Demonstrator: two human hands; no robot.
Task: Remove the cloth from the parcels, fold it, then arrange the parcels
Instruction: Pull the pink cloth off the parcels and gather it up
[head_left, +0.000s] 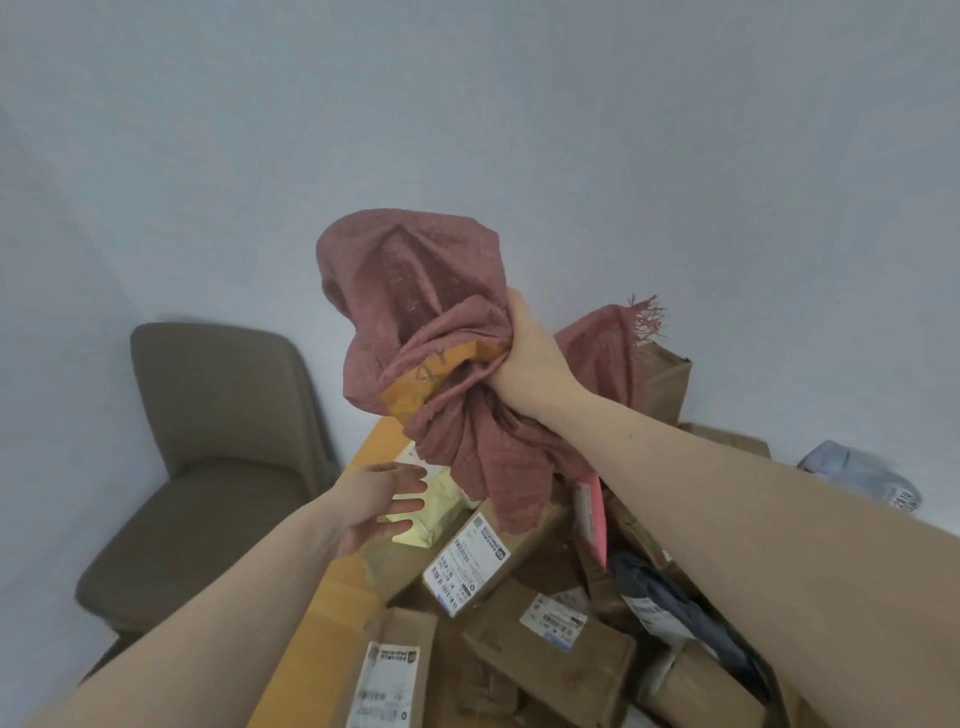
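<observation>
The dusty-pink woven cloth with a fringed end (441, 322) is bunched into a crumpled ball and lifted above the heap of brown cardboard and paper parcels (524, 613); one tail hangs down onto the heap, and its fringed corner still lies over a tall brown parcel near the desk's far edge. An orange-yellow strip shows through the folds; what it belongs to is unclear. The left hand (382, 506) reaches forward low over the desk's left edge, fingers straight and spread, holding nothing, just in front of a pale yellow wrapped packet (436, 506). The right hand (524, 348) is raised with its fingers clenched round the bunched cloth. A grey-brown upholstered chair (208, 457) stands left of the orange wooden desk (332, 603), and a pale blue plastic mailer bag (857, 473) lies at the right.
</observation>
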